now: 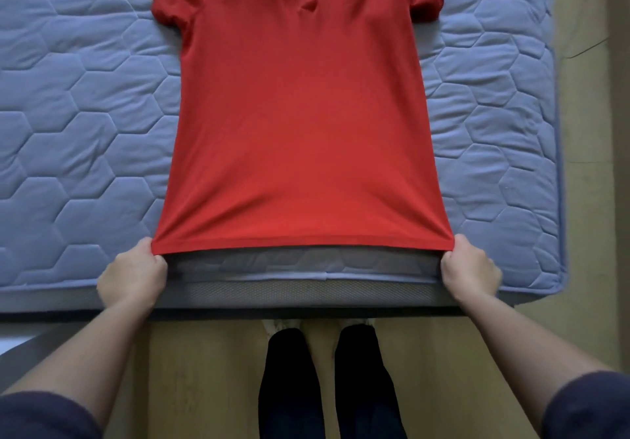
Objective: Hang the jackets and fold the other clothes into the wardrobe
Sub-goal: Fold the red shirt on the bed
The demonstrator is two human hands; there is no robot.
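Observation:
A red polo shirt [300, 114] lies front side up on a blue quilted mattress [78, 114], collar away from me and hem near the front edge. It has short sleeves, a button placket and a small white chest label. My left hand [136, 275] pinches the hem's left corner. My right hand [468, 271] pinches the hem's right corner. The hem is pulled taut between them and lifted slightly off the mattress. The collar is cut off by the top of the view.
The mattress's grey front side [306, 293] runs across below the hem. Wooden floor [204, 370] lies under me, with my dark trouser legs [327, 387] by the bed. More floor shows right of the mattress [586, 166]. No wardrobe or jackets are in view.

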